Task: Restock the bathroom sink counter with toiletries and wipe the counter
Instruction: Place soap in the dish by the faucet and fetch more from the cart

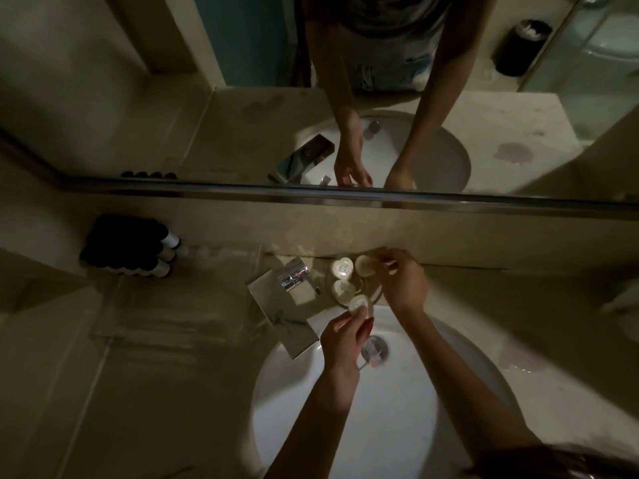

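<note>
Holding, left hand (pixel 342 335): thumb and fingertips pinch a round toiletry pack (pixel 360 305). It is cream-white and flat-topped with faint print on its face, and sits over the basin's 12 o'clock rim.
Right hand (pixel 403 285): curled fingers pinch a second round pack (pixel 363 265) with a plain pale face, at 12 o'clock of the first, close to the wall.
Packs at rest: the upper resting pack (pixel 341 267) and lower resting pack (pixel 343 290) lie touching on a clear dish (pixel 376 294), at 11 o'clock of the left-held one.
Faucet (pixel 294 281): square and chrome, just beside the dish at 9 o'clock; its flat spout reaches over the basin.
Basin (pixel 390 426): round and white, with the drain (pixel 375 349) beside the left hand.
Counter (pixel 138 375): beige stone, with an open run at 9 o'clock of the basin and a pinkish puddle (pixel 517 357) at 3 o'clock.
Back edge: the mirror rim (pixel 311 195) runs above a narrow wall strip behind the dish.
Black bottles (pixel 128 243): white-capped and stacked lying down at 10 o'clock, well apart from both hands.
</note>
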Tool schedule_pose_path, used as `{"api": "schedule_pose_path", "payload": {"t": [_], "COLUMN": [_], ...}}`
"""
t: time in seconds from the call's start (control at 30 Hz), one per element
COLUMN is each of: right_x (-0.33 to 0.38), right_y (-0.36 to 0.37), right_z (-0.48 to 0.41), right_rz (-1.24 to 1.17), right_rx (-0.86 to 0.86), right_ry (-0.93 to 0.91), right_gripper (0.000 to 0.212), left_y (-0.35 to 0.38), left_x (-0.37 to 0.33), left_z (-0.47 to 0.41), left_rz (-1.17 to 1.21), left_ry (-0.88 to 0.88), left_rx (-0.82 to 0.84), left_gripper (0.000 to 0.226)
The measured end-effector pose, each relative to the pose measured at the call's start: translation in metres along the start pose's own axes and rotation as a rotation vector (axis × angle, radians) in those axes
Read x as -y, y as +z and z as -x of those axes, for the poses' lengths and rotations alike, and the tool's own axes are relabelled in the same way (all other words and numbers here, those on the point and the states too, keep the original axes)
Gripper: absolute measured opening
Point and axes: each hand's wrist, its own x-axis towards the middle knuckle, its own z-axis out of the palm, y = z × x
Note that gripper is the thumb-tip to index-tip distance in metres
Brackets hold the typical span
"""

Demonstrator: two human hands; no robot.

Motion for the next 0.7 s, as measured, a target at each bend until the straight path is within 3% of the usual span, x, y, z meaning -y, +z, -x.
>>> {"api": "schedule_pose_path", "payload": {"t": [0.13,0.3,0.53,0.7], "right_x": [-0.004,-0.018,-0.008,-0.013], "right_y": [-0.016,-0.023,-0.028,-0.016], "right_z": [0.014,0.045,0.036,0.019], "right_rz": [-0.125,-0.214,-0.426,-0.101], "right_rx": [0.066,0.317,0.365,0.345], "right_ry": [0.03,0.132,0.241,0.152], "right_gripper": [0.003,0.01,0.01,0.013], "left_y": [0.003,0.005,0.001,-0.009], "left_x": [0.004,0.012,0.018,0.016], "left_z": [-0.001,0.0,-0.004,-0.012], "left_rz": [0.063,-0.042,-0.217,-0.177], "left_ry": [-0.028,0.05,0.199,0.275], "left_rx": [0.006,0.031,-0.009,-0.142], "left_gripper": [0.022,0.011,0.011,0.016]}}
